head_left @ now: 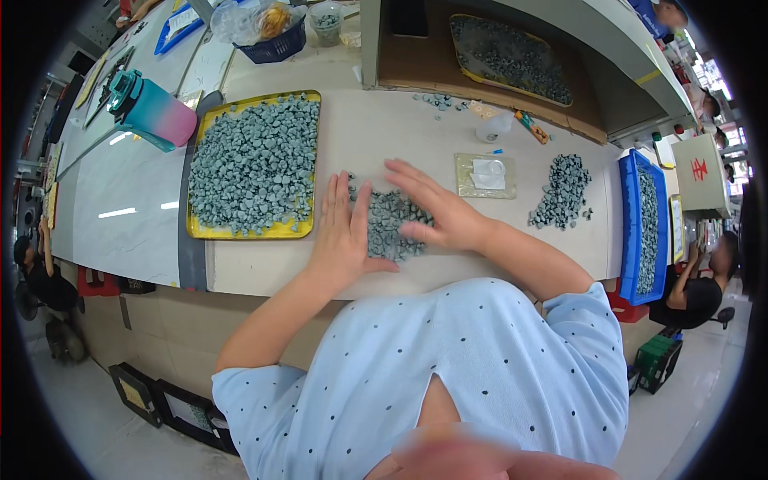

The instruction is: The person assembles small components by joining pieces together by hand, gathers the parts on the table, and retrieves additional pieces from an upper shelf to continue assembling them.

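Note:
Small grey-green stone-like pieces lie in a pile (392,216) on the white table in front of me. My left hand (348,228) rests along the pile's left side, its fingers stretched out and pointing away from me. On the other side, my right hand (440,210) reaches over the pile's right edge with fingers apart. Neither hand grips anything; both palms face down around the pieces, and some of the pile is hidden beneath them. Left of my left hand stands a yellow tray (308,228) heaped with the same kind of pieces.
A smaller heap of pieces (562,192) lies to the right, near a blue bin (630,232). Behind my right hand is a flat square pad (472,188) with white paper on it. A teal-and-pink bottle (156,112) stands far left. A shelf box (512,120) holds another tray.

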A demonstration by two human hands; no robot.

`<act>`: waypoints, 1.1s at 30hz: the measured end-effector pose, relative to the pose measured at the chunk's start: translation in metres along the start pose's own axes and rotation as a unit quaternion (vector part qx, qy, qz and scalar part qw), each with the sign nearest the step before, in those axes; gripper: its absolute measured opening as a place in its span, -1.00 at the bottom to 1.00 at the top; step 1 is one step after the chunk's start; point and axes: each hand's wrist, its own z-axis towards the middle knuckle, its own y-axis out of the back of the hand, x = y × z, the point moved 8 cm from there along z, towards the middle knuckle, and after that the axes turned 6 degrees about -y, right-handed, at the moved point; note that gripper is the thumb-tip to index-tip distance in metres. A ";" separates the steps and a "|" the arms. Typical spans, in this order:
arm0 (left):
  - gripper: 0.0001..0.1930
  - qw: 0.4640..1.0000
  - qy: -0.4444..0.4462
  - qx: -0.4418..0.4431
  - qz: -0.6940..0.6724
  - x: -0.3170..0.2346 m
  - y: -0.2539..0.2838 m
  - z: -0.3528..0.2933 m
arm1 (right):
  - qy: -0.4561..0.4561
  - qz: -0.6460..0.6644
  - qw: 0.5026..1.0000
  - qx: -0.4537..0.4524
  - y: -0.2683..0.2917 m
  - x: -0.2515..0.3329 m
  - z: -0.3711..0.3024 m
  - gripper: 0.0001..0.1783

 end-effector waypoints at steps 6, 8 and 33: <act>0.33 0.997 -0.056 0.059 -0.014 -0.004 -0.023 0.026 | -0.002 -0.169 0.985 -0.028 -0.011 -0.008 -0.029 0.17; 0.29 0.994 -0.075 0.044 -0.069 -0.006 -0.023 0.027 | 0.007 -0.168 0.986 -0.020 -0.011 -0.011 -0.023 0.14; -0.73 0.966 -0.228 0.024 0.120 0.012 0.016 -0.010 | 0.007 -0.337 0.937 -0.095 -0.058 0.028 0.021 -0.71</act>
